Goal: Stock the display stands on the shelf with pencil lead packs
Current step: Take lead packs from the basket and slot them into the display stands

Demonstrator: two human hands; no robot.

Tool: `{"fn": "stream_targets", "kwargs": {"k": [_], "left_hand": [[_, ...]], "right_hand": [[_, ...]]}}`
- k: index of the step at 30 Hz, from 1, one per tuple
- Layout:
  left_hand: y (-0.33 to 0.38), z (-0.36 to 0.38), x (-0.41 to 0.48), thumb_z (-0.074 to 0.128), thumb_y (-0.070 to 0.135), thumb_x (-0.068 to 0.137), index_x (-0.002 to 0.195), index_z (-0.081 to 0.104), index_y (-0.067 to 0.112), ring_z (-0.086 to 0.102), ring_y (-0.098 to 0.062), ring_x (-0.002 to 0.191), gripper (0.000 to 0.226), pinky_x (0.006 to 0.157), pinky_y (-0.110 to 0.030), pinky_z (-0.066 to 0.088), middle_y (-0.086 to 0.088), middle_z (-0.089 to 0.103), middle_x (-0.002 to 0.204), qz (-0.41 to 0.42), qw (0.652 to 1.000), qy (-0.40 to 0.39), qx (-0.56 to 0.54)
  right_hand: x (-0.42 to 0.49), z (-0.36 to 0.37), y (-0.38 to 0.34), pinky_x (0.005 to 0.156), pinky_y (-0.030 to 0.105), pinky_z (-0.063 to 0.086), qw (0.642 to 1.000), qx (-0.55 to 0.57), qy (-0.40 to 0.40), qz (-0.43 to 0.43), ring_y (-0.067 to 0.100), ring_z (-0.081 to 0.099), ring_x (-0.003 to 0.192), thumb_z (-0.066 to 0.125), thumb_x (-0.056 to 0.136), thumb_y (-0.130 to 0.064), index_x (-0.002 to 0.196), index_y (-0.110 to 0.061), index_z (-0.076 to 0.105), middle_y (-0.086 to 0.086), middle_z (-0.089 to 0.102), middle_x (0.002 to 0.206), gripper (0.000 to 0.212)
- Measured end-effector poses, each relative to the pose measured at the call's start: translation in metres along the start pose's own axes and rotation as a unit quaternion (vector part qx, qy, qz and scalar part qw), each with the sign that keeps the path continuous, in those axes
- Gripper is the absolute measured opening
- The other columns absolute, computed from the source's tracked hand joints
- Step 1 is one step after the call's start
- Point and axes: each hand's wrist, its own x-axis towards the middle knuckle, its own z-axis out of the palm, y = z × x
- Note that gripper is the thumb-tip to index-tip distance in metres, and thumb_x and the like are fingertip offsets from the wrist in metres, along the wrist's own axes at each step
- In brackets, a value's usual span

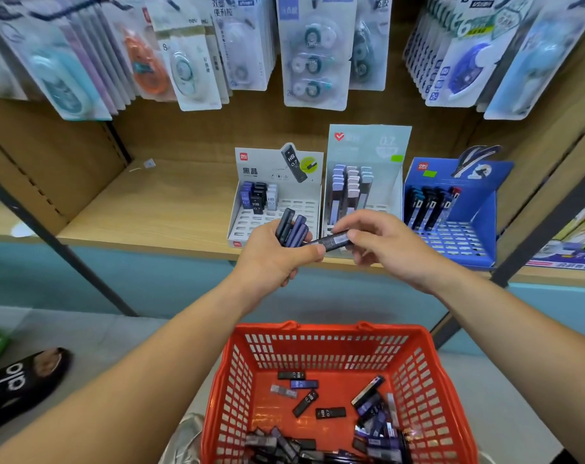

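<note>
Display stands, count 3: folded card, each with a slotted tray floor, set side by side on the wood-grain shelf [150, 216] at 12 o'clock from the hands.
- White stand [274, 209], at 11 o'clock: three short columns of packs in its rear left corner, the other slots bare.
- Pale green stand [364, 182], at 12 o'clock: three columns of upright packs.
- Blue stand [458, 216], at 2 o'clock: dark packs along its rear left.

Left hand [277, 259]: clenched round a bundle of packs [292, 227], at least three, slim rectangular cases, dark and purple, ends pointing to 12 o'clock.

Right hand [384, 242]: fingertips pinch one black pack [334, 241], lying level, its far end meeting the left thumb.

Red basket [327, 329], count 1: rigid plastic, lattice walls, at 6 o'clock. It contains loose packs [304, 401], about seven lying singly and a heap along the near wall, too jumbled to count.

Blister cards [314, 51] hang in rows at 12 o'clock above the shelf
</note>
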Motion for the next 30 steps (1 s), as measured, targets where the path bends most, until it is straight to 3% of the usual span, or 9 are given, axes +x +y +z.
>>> {"fn": "stream_targets", "kwargs": {"k": [3, 6, 9, 13, 18, 21, 24, 27, 30], "left_hand": [[-0.004, -0.002, 0.006, 0.081, 0.013, 0.083, 0.089, 0.059, 0.014, 0.036, -0.017, 0.046, 0.023, 0.043, -0.024, 0.03, -0.026, 0.064, 0.073, -0.004, 1.0, 0.007, -0.017], [-0.007, -0.004, 0.01, 0.077, 0.011, 0.086, 0.089, 0.06, 0.012, 0.032, -0.017, 0.046, 0.017, 0.043, -0.023, 0.026, -0.014, 0.067, 0.07, -0.01, 0.999, 0.001, -0.048], [-0.007, -0.008, 0.013, 0.078, 0.015, 0.087, 0.098, 0.064, 0.003, 0.033, -0.018, 0.046, 0.022, 0.044, -0.024, 0.026, -0.014, 0.07, 0.076, 0.001, 0.999, 0.0, -0.053], [-0.008, -0.013, 0.015, 0.076, 0.016, 0.088, 0.092, 0.068, -0.001, 0.035, -0.019, 0.048, 0.019, 0.044, -0.025, 0.027, -0.022, 0.068, 0.078, 0.019, 0.999, 0.013, -0.034], [-0.008, -0.016, 0.016, 0.074, 0.015, 0.09, 0.095, 0.069, 0.006, 0.035, -0.016, 0.046, 0.012, 0.043, -0.023, 0.028, 0.0, 0.067, 0.066, 0.016, 0.999, 0.012, -0.033], [-0.012, -0.026, 0.017, 0.075, 0.019, 0.09, 0.099, 0.067, 0.009, 0.037, -0.015, 0.047, 0.017, 0.043, -0.022, 0.03, -0.002, 0.067, 0.07, 0.0, 0.999, 0.024, -0.032], [-0.021, -0.042, 0.02, 0.073, 0.016, 0.091, 0.095, 0.065, 0.009, 0.041, -0.013, 0.048, 0.011, 0.044, -0.023, 0.033, -0.002, 0.065, 0.071, -0.022, 0.999, 0.028, -0.024], [-0.029, -0.063, 0.023, 0.067, 0.011, 0.093, 0.102, 0.066, 0.008, 0.044, -0.013, 0.052, 0.01, 0.047, -0.024, 0.037, -0.006, 0.065, 0.077, -0.042, 0.998, 0.024, -0.034], [-0.032, -0.081, 0.022, 0.064, 0.015, 0.098, 0.107, 0.066, 0.01, 0.048, -0.012, 0.056, 0.011, 0.05, -0.024, 0.04, -0.005, 0.075, 0.085, -0.043, 0.998, 0.016, -0.035]], "right_hand": [[0.003, 0.008, 0.003, 0.059, 0.03, 0.051, 1.0, 0.0, -0.026, -0.016, 0.015, 0.06, 0.062, 0.065, 0.096, -0.012, 0.101, -0.023, 0.066, -0.001, 0.066, 0.077, 0.012], [0.007, 0.01, 0.007, 0.06, 0.031, 0.052, 0.996, -0.061, -0.03, -0.05, 0.016, 0.063, 0.064, 0.077, 0.087, -0.015, 0.095, -0.031, 0.069, 0.0, 0.069, 0.093, 0.019], [0.013, 0.013, 0.009, 0.057, 0.029, 0.05, 0.995, -0.083, -0.007, -0.047, 0.013, 0.063, 0.062, 0.068, 0.095, -0.02, 0.089, -0.031, 0.07, -0.004, 0.068, 0.084, 0.013], [0.014, 0.02, 0.007, 0.057, 0.028, 0.05, 0.999, -0.032, -0.04, -0.013, 0.015, 0.063, 0.063, 0.05, 0.105, -0.017, 0.088, -0.025, 0.067, 0.0, 0.069, 0.071, 0.025], [0.017, 0.031, 0.007, 0.061, 0.028, 0.052, 0.997, 0.049, -0.061, 0.015, 0.013, 0.064, 0.069, 0.047, 0.105, -0.009, 0.101, -0.021, 0.06, 0.003, 0.076, 0.08, 0.018], [0.021, 0.034, 0.01, 0.061, 0.029, 0.053, 0.992, 0.119, -0.031, 0.028, 0.02, 0.067, 0.068, 0.05, 0.103, -0.003, 0.107, -0.013, 0.058, 0.005, 0.077, 0.087, 0.014], [0.027, 0.034, 0.011, 0.06, 0.034, 0.055, 0.991, 0.13, -0.014, 0.028, 0.031, 0.07, 0.07, 0.056, 0.099, -0.001, 0.128, -0.02, 0.054, 0.008, 0.071, 0.087, 0.034], [0.046, 0.046, 0.005, 0.058, 0.036, 0.059, 0.996, 0.082, -0.004, 0.037, 0.028, 0.071, 0.067, 0.063, 0.095, 0.001, 0.119, -0.02, 0.06, 0.01, 0.061, 0.091, 0.033], [0.081, 0.066, -0.001, 0.06, 0.036, 0.062, 0.995, 0.064, 0.065, 0.047, 0.024, 0.069, 0.067, 0.068, 0.092, -0.002, 0.106, -0.015, 0.062, 0.013, 0.065, 0.093, 0.02]]}}
